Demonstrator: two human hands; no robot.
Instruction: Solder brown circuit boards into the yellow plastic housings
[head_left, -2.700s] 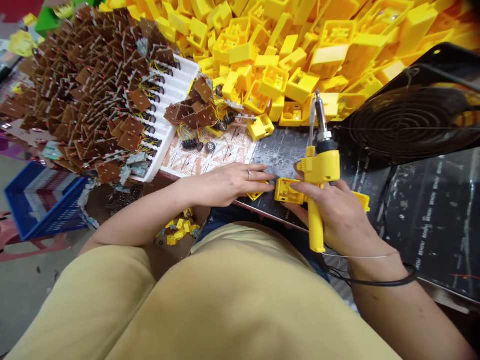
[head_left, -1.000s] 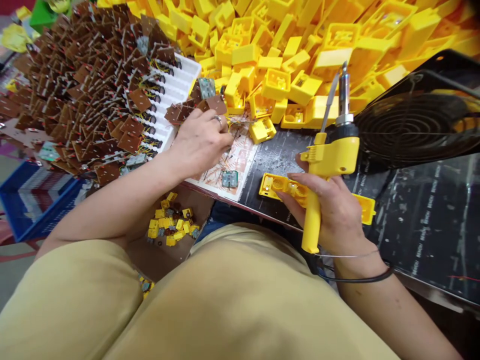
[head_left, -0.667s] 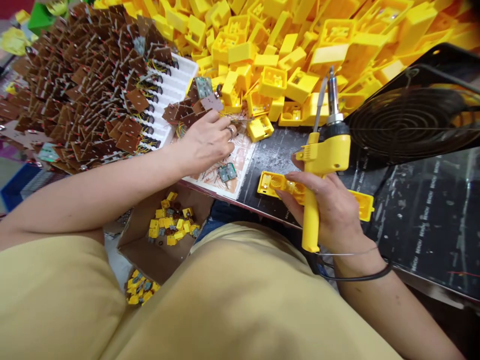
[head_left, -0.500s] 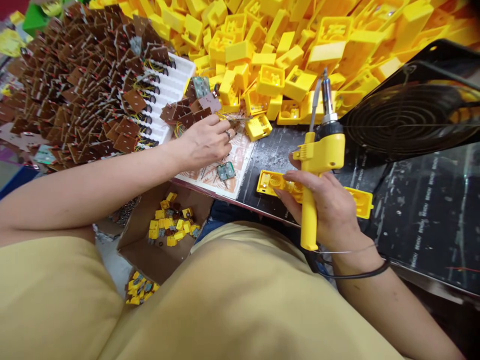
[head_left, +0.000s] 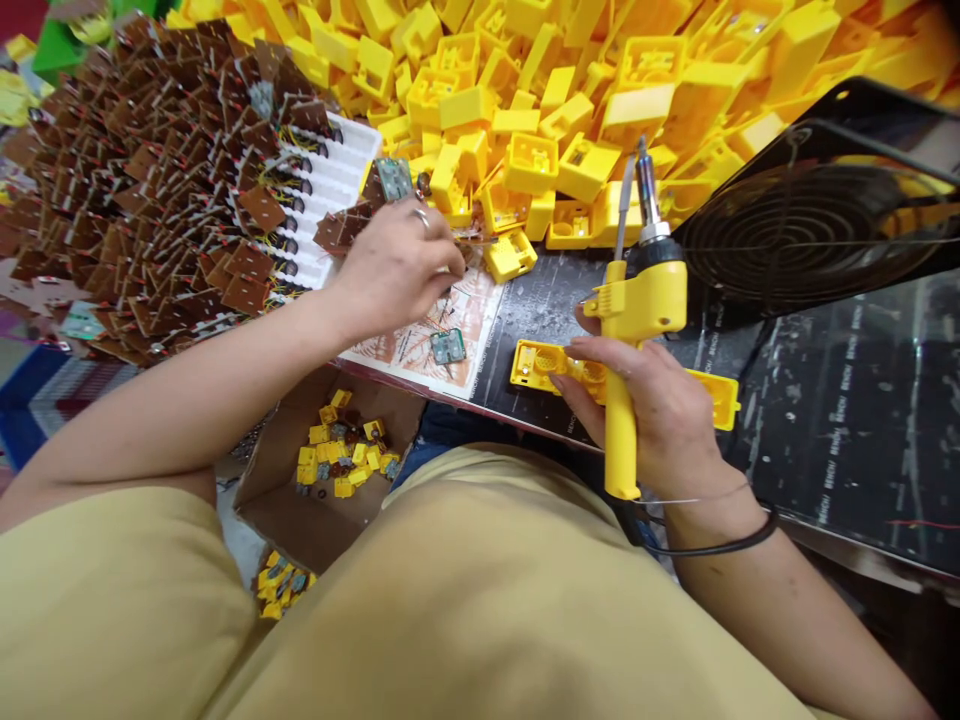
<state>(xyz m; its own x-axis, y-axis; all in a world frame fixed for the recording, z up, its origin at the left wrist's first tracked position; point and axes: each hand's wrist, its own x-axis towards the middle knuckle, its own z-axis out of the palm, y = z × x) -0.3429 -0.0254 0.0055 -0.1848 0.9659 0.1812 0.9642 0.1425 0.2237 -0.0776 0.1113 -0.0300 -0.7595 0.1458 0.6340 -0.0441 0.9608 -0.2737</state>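
My right hand (head_left: 664,415) is wrapped round a yellow soldering gun (head_left: 645,300), its metal tip pointing up and away from me. Behind its thumb and fingers lies a row of yellow plastic casings (head_left: 534,366), open side up on the black mat. My left hand (head_left: 401,262) is over the paper sheet beside a few brown circuit boards (head_left: 341,230), its fingers bent inward. Whatever those fingertips hold is hidden. Just below them, a small green circuit board (head_left: 448,346) with thin wires rests on the sheet (head_left: 382,350).
A large heap of brown boards (head_left: 150,190) stands at left by a white ribbed tray (head_left: 349,165). Yellow casings (head_left: 529,160) pile up along the back. A black fan (head_left: 795,230) sits at right. Below the table edge is a cardboard box (head_left: 289,465) with yellow parts.
My left hand has drawn back slightly to the left and turned, its fingers curling in more. My right hand keeps the soldering gun in nearly the same place.
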